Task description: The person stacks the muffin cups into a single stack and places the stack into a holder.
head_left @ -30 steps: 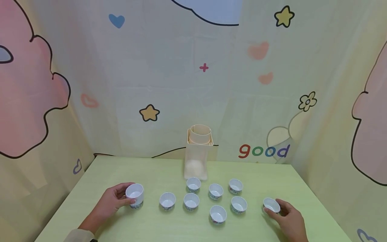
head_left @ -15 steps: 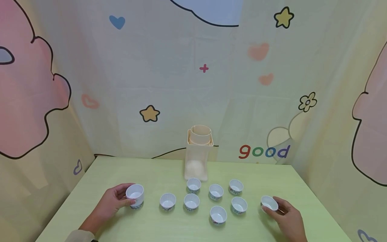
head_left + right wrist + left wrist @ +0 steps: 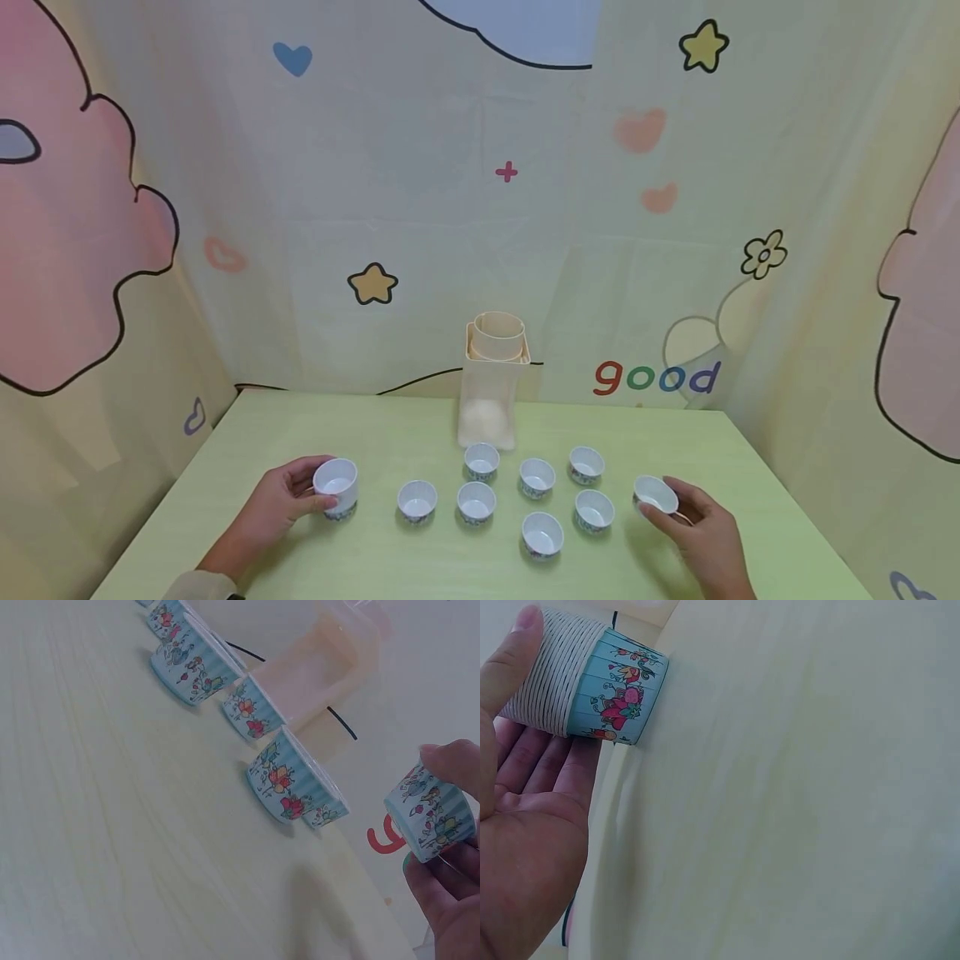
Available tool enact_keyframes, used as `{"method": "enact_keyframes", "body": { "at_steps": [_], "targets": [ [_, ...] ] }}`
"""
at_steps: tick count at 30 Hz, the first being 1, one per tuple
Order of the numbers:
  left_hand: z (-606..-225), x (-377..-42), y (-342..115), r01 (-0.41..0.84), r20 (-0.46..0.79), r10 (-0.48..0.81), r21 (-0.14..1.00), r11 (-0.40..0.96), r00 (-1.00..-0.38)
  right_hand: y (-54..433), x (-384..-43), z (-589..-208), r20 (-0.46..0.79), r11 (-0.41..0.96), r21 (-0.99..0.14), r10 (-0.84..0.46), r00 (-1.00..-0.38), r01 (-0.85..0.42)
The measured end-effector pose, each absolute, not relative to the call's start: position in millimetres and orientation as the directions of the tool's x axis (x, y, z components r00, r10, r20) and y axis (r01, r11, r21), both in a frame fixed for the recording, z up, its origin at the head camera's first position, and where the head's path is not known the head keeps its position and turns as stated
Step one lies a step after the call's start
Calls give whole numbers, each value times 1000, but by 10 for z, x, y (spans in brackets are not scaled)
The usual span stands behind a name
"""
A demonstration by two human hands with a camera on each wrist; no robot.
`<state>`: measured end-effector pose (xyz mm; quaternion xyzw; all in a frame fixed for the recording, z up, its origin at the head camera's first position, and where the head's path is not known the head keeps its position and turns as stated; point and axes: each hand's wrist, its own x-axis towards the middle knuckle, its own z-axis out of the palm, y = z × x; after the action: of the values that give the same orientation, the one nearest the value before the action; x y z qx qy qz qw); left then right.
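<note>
At the table's left side, my left hand (image 3: pixel 277 507) grips a stack of nested paper baking cups (image 3: pixel 336 487) between thumb and fingers, openings up. Seen from the left wrist, many white rims of the stack (image 3: pixel 555 671) lie one inside another, above a light-blue base with flower and fruit prints. My right hand (image 3: pixel 708 533) pinches a single paper baking cup (image 3: pixel 655 495) at the right, thumb on the near side. In the right wrist view that cup (image 3: pixel 431 814) is raised off the table, its shadow falling on the surface. Several matching cups (image 3: pixel 476 502) stand upright between the hands.
A cream plastic holder (image 3: pixel 487 408) with a round tube (image 3: pixel 498 335) at its top stands at the back middle, just behind the cups. The pale green table (image 3: pixel 375 425) ends at a printed cloth backdrop (image 3: pixel 420 192), with cloth on both sides too.
My right hand has moved left with its cup, closer to the standing cups, and a little farther back. My left hand and its stack keep their place; the standing cups have not moved.
</note>
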<state>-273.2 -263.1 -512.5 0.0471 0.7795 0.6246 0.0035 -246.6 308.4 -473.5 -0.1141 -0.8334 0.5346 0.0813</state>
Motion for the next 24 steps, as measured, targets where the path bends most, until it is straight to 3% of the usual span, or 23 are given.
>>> {"method": "enact_keyframes", "body": {
  "at_steps": [24],
  "targets": [
    [-5129, -2740, -2613, 63, 52, 57, 976, 208, -997, 2511, -2507, -4612, 50, 258, -966, 179, -983, -2]
  ]
}}
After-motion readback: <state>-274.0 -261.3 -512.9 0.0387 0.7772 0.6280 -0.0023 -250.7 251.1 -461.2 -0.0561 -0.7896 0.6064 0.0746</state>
